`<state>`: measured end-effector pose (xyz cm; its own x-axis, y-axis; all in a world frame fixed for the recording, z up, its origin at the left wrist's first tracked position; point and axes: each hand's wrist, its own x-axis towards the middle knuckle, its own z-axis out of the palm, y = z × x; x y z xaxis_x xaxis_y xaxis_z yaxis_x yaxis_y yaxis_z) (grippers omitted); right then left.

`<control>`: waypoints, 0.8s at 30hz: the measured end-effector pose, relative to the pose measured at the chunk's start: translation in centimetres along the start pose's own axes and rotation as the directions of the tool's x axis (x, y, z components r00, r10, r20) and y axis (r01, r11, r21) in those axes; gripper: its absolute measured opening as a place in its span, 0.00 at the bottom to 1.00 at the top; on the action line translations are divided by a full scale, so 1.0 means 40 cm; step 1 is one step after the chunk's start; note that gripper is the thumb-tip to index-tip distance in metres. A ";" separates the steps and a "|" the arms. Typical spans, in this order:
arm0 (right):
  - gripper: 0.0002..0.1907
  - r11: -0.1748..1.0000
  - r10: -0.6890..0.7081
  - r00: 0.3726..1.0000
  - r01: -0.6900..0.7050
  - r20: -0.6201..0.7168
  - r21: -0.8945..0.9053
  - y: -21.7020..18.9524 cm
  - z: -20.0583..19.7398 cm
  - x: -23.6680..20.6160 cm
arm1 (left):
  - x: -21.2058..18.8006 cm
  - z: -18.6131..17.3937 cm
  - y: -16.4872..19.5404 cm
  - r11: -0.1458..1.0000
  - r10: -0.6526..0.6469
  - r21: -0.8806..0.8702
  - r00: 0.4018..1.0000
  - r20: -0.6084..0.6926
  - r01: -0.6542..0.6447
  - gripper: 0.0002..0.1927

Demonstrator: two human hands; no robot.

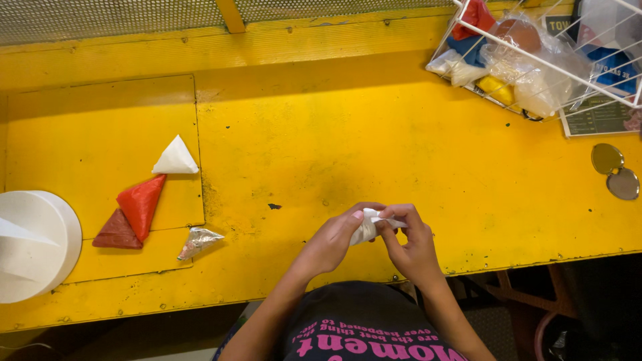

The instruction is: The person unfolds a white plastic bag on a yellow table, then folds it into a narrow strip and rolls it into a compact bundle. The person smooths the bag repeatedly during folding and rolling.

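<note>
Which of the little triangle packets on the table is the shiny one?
The silver foil packet, lowest of the four and nearest the left hand. The others are matte: white packet, red packet, dark red packet.

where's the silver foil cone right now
In the head view the silver foil cone lies on the yellow table at lower left, just right of the dark red cone and the bright red cone, well left of both hands.

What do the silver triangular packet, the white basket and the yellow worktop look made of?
Silver triangular packet: likely metallised foil, crinkled with bright glints. White wire basket: thin coated metal rods, probably. Yellow worktop: painted surface, chipped and scuffed dark; what lies beneath cannot be told.
</note>
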<state>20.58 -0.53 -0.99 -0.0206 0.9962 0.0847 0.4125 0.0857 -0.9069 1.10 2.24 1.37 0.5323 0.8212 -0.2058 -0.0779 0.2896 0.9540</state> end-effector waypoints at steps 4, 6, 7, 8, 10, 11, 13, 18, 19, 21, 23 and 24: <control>0.16 0.994 -0.020 0.997 0.028 -0.076 0.106 -0.026 0.024 0.016 | 0.000 0.005 -0.019 1.000 0.028 0.010 0.999 -0.026 -0.028 0.26; 0.19 0.983 -0.084 0.988 0.103 -0.126 0.153 -0.034 0.028 0.023 | 0.003 0.005 -0.027 0.997 0.051 0.052 0.998 -0.037 -0.049 0.26; 0.18 0.985 -0.108 0.984 0.124 -0.139 0.117 -0.039 0.031 0.022 | 0.004 0.005 -0.029 0.999 0.045 0.016 0.998 -0.034 -0.044 0.26; 0.18 0.986 -0.131 0.980 0.144 -0.152 0.081 -0.043 0.035 0.019 | 0.004 0.005 -0.030 0.999 0.038 -0.019 0.999 -0.031 -0.038 0.26; 0.18 0.987 -0.135 0.973 0.149 -0.189 0.064 -0.048 0.039 0.015 | 0.004 0.007 -0.030 0.998 0.031 -0.050 0.999 -0.026 -0.032 0.26; 0.18 0.987 -0.114 0.970 0.135 -0.214 0.085 -0.051 0.044 0.011 | 0.003 0.008 -0.029 0.998 0.030 -0.046 0.999 -0.026 -0.031 0.27; 0.19 0.987 -0.127 0.959 0.148 -0.252 0.066 -0.057 0.049 0.012 | 0.006 0.009 -0.023 0.999 0.035 -0.018 0.999 -0.038 -0.036 0.27; 0.15 0.929 -0.337 0.934 0.309 -0.121 -0.204 -0.074 0.026 0.018 | 0.008 0.004 -0.003 0.997 0.054 -0.060 0.998 -0.039 -0.056 0.27; 0.16 0.940 -0.326 0.942 0.314 -0.077 -0.137 -0.075 0.017 0.018 | 0.010 0.003 0.002 0.996 0.067 -0.056 0.997 -0.048 -0.070 0.27; 0.18 0.950 -0.312 0.950 0.312 0.016 0.001 -0.073 -0.002 0.018 | 0.013 0.001 0.013 0.994 0.095 -0.045 0.993 -0.070 -0.098 0.27; 0.17 0.942 -0.090 0.995 0.097 -0.037 0.320 -0.059 -0.001 0.030 | 0.006 0.000 0.023 1.000 0.030 -0.007 0.998 -0.057 -0.030 0.27; 0.17 0.883 0.027 0.999 -0.006 -0.039 0.470 -0.051 0.003 0.035 | 0.003 0.000 0.028 1.000 -0.002 0.013 0.999 -0.048 0.003 0.28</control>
<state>19.59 0.69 0.93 0.0259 0.9968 0.0759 -0.0640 0.0774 -0.9949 1.08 2.69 2.42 0.4918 0.8430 -0.2178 -0.0654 0.2852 0.9562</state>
